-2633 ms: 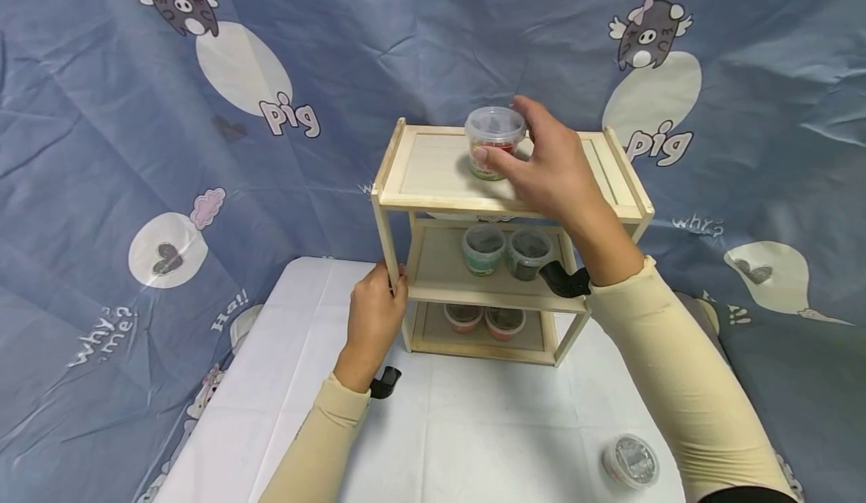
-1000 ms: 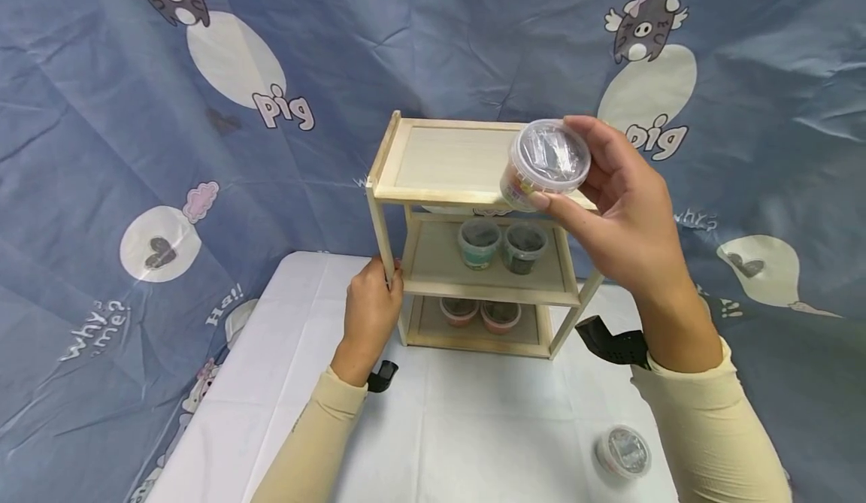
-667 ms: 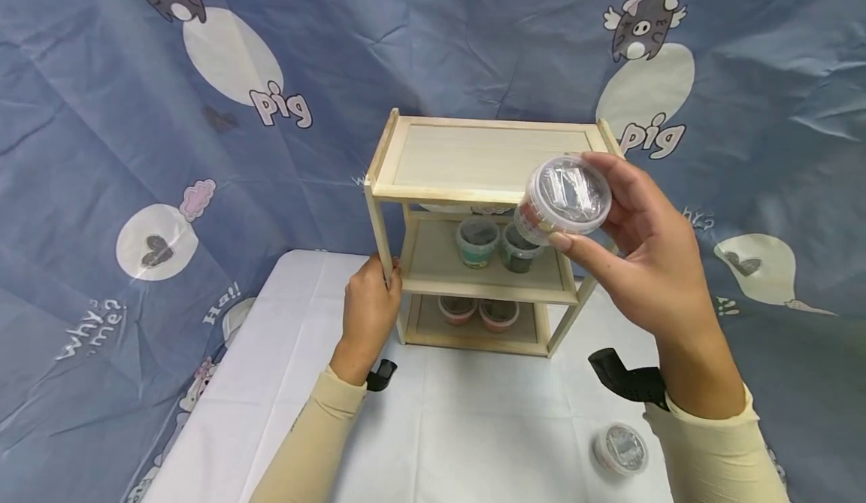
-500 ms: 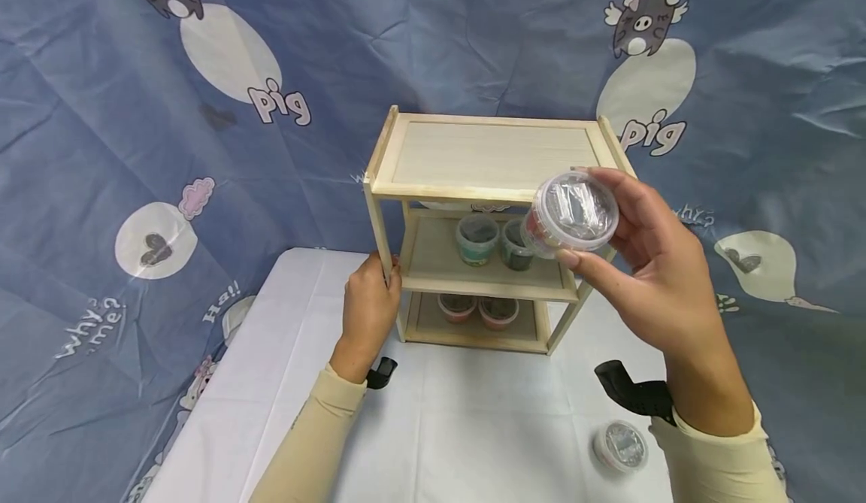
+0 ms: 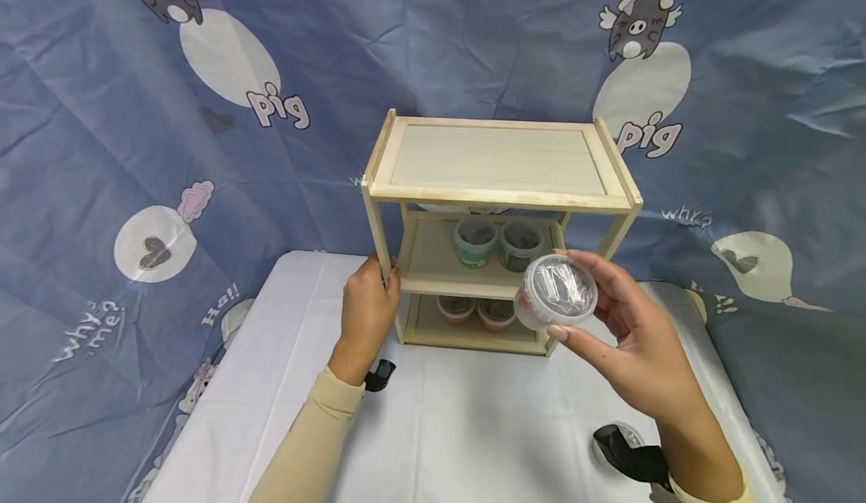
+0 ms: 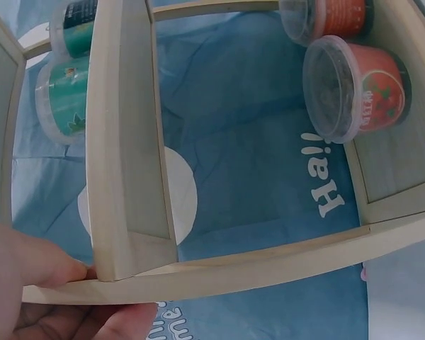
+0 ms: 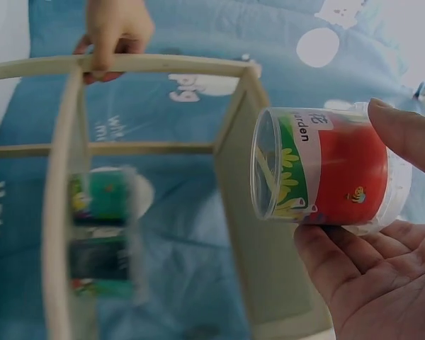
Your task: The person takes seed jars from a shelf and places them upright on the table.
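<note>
A small wooden three-tier shelf (image 5: 501, 159) stands on the white-covered table. My left hand (image 5: 368, 307) grips its left front post, thumb and fingers wrapped round the wood in the left wrist view. My right hand (image 5: 632, 337) pinches a clear lidded tub (image 5: 556, 292) between thumb and fingers, in front of the shelf's right side. In the right wrist view this tub (image 7: 333, 166) has a red and green label and lies sideways. On the middle tier sit a teal tub (image 5: 476, 241) and a dark green tub (image 5: 519, 246). Two reddish tubs (image 5: 456, 307) stand on the bottom tier.
Another clear-lidded tub (image 5: 625, 439) rests on the table at the right front, partly hidden by the black wrist camera mount (image 5: 632, 454). Behind the shelf hangs a blue cloth (image 5: 446, 44) with pig prints. The white tabletop (image 5: 467, 420) spreads before the shelf.
My right hand has lifted the tub off the top tier and brought it right, toward me and downward, tilting its lid to the camera. The left hand keeps its hold on the post.
</note>
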The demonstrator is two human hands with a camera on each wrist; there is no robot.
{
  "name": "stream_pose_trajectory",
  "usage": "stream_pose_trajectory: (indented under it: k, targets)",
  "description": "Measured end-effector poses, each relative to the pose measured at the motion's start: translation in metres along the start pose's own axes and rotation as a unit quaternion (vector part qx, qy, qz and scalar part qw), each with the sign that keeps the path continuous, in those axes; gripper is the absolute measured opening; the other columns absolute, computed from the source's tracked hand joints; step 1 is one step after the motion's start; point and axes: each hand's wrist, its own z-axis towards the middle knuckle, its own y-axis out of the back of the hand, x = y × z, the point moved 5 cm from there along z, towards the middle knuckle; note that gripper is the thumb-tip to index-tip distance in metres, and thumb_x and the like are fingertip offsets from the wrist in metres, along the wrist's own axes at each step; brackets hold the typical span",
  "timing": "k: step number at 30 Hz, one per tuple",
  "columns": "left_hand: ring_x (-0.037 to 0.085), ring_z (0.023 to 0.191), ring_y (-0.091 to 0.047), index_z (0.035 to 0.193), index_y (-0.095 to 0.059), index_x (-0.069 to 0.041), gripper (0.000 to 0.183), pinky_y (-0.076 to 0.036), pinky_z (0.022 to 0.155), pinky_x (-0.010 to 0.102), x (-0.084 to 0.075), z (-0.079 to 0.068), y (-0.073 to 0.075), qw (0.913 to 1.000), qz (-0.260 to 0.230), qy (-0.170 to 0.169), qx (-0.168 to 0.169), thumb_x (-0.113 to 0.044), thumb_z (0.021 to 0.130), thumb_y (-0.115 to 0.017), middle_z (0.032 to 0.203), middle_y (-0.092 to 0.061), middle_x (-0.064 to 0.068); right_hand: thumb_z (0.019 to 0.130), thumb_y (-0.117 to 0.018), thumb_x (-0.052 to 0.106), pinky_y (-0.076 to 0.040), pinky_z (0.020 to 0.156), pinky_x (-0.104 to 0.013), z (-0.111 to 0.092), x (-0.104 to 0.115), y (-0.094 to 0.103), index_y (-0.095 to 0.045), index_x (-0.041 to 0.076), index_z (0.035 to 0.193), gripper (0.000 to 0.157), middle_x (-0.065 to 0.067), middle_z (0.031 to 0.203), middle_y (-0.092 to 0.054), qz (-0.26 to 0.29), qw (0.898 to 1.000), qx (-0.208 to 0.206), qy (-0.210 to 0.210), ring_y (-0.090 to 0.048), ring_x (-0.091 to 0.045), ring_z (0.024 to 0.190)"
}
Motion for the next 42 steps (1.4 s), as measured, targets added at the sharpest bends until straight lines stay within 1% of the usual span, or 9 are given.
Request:
stream_pose_trajectory:
  k: [7,12,18,22,28,32,36,38,42]
  targets:
    - [0.033,0.073,-0.073,0.108,-0.07,0.002,0.011,-0.058,0.056,0.044,0.0,0.0,0.002,1.0,-0.002,-0.002,-0.005,-0.006,0.101,-0.066,0.097,-0.074,0.018,0.079,-0.079,-0.022,-0.05,0.098,-0.021,-0.024,-0.019,0.002,-0.048,0.005,0.153,0.084,-0.015,0.146,-0.058,-0.034,0.997,-0.002,-0.068,-0.061,-0.019,0.126]
    - [0.034,0.074,-0.073,0.107,-0.07,0.002,0.011,-0.058,0.056,0.045,0.001,0.0,0.0,1.0,-0.002,0.001,-0.003,-0.007,0.102,-0.066,0.097,-0.074,0.018,0.08,-0.08,-0.019,-0.049,0.099,-0.02,-0.036,-0.028,0.003,-0.047,0.007,0.154,0.085,-0.013,0.147,-0.057,-0.052,0.995,0.002,-0.087,-0.06,-0.017,0.127]
    - [0.033,0.075,-0.073,0.108,-0.07,0.002,0.011,-0.059,0.057,0.045,0.0,-0.001,0.0,1.0,-0.003,0.001,-0.003,-0.006,0.102,-0.065,0.097,-0.074,0.018,0.082,-0.081,-0.015,-0.049,0.099,-0.019,-0.055,-0.044,0.0,-0.047,0.008,0.153,0.082,-0.011,0.147,-0.056,-0.05,0.992,-0.002,-0.112,-0.06,-0.014,0.129]
    - [0.034,0.077,-0.074,0.108,-0.069,0.001,0.011,-0.059,0.059,0.046,0.001,-0.001,0.0,1.0,-0.003,-0.001,-0.002,-0.006,0.102,-0.065,0.098,-0.074,0.018,0.083,-0.083,-0.011,-0.047,0.101,-0.017,-0.071,-0.061,-0.005,-0.047,0.008,0.153,0.081,-0.012,0.147,-0.056,-0.058,0.989,-0.009,-0.133,-0.058,-0.01,0.13]
    - [0.035,0.078,-0.074,0.107,-0.07,0.001,0.01,-0.059,0.06,0.047,0.001,0.0,0.0,1.0,-0.004,0.001,-0.004,-0.006,0.101,-0.066,0.097,-0.074,0.017,0.083,-0.085,-0.007,-0.045,0.101,-0.014,-0.099,-0.088,-0.015,-0.044,0.005,0.152,0.081,-0.015,0.144,-0.056,-0.08,0.981,-0.017,-0.178,-0.056,0.0,0.128]
    - [0.034,0.077,-0.073,0.107,-0.07,0.002,0.01,-0.059,0.059,0.046,0.001,0.0,0.0,1.0,-0.003,-0.001,-0.004,-0.006,0.102,-0.065,0.097,-0.074,0.017,0.081,-0.086,-0.008,-0.044,0.1,-0.013,-0.115,-0.101,-0.018,-0.042,0.002,0.15,0.082,-0.015,0.146,-0.053,-0.079,0.978,-0.028,-0.193,-0.055,0.003,0.127]
    - [0.033,0.077,-0.073,0.108,-0.07,0.002,0.01,-0.059,0.059,0.045,0.001,0.0,0.001,1.0,-0.001,-0.005,-0.006,-0.005,0.101,-0.066,0.097,-0.074,0.017,0.082,-0.087,-0.004,-0.043,0.1,-0.011,-0.127,-0.11,-0.02,-0.041,0.001,0.15,0.081,-0.016,0.148,-0.053,-0.095,0.972,-0.038,-0.21,-0.054,0.007,0.126]
    - [0.033,0.077,-0.073,0.108,-0.07,0.002,0.01,-0.059,0.059,0.045,0.001,0.0,0.001,1.0,-0.002,-0.005,-0.006,-0.005,0.101,-0.066,0.097,-0.074,0.017,0.083,-0.088,0.0,-0.043,0.098,-0.009,-0.133,-0.114,-0.022,-0.041,0.002,0.152,0.084,-0.017,0.149,-0.053,-0.111,0.967,-0.038,-0.224,-0.054,0.006,0.126]
    - [0.032,0.075,-0.073,0.108,-0.07,0.002,0.01,-0.059,0.058,0.044,0.002,0.0,0.0,1.0,-0.005,-0.001,-0.004,-0.005,0.101,-0.066,0.097,-0.074,0.017,0.08,-0.091,0.002,-0.044,0.096,-0.01,-0.143,-0.12,-0.025,-0.042,0.006,0.155,0.089,-0.015,0.147,-0.053,-0.151,0.959,-0.024,-0.24,-0.059,-0.016,0.129]
